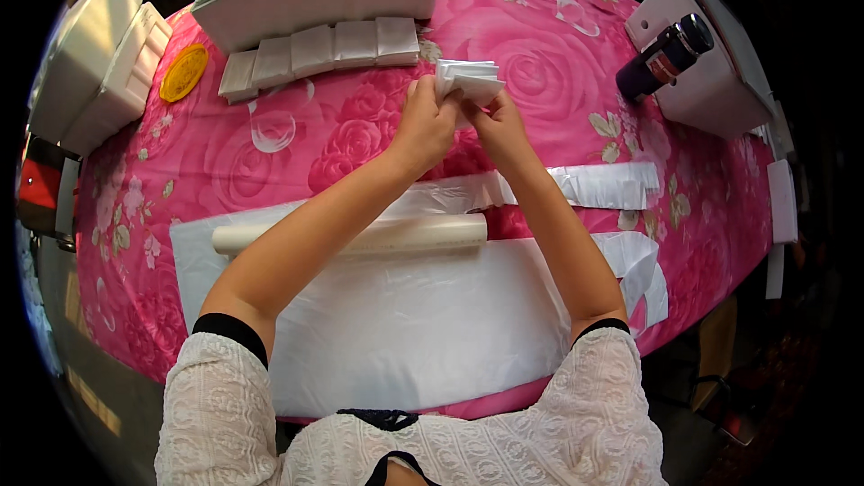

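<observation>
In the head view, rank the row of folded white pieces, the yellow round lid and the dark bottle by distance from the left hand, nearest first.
From the left hand:
1. Row of folded white pieces, just beyond it to the left.
2. Dark bottle, far right.
3. Yellow round lid, far left.
The last two are nearly too close to call.

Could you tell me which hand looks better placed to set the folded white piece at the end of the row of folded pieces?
Probably the left hand: both hands pinch the folded white piece, but the row of folded pieces lies to its left, on that hand's side. The right hand would have to cross over.
</observation>
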`<state>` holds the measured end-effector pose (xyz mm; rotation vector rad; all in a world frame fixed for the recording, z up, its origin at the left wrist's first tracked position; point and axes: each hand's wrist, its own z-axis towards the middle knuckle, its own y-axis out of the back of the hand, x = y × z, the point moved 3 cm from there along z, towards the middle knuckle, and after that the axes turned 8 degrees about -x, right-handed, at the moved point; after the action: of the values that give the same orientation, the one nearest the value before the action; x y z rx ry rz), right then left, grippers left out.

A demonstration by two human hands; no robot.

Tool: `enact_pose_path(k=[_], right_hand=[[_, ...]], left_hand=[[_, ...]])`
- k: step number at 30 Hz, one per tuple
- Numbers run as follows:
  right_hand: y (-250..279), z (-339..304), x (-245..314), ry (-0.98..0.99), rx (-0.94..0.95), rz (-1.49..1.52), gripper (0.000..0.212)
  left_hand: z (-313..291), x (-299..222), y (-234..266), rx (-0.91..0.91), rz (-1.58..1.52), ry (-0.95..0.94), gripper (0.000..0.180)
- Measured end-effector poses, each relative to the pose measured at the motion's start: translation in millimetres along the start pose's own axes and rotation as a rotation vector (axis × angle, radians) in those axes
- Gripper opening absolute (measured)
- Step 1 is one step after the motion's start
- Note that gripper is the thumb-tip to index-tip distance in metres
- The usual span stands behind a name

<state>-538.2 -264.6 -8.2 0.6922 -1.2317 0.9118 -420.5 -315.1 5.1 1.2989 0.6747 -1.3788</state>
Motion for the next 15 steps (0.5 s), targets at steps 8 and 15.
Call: enact_pose_path(k=[8,15], right_hand=[[-28,-182,97,0.134,0.226,-0.281,0.047],[-36,-245,60,0.119,0.261,-0.489,0.048]], left_hand=[[-171,-51,85,0.092,-0.090,-0.506,0.045],[-241,-8,103,0.165,0.076,-0.336,0.057]])
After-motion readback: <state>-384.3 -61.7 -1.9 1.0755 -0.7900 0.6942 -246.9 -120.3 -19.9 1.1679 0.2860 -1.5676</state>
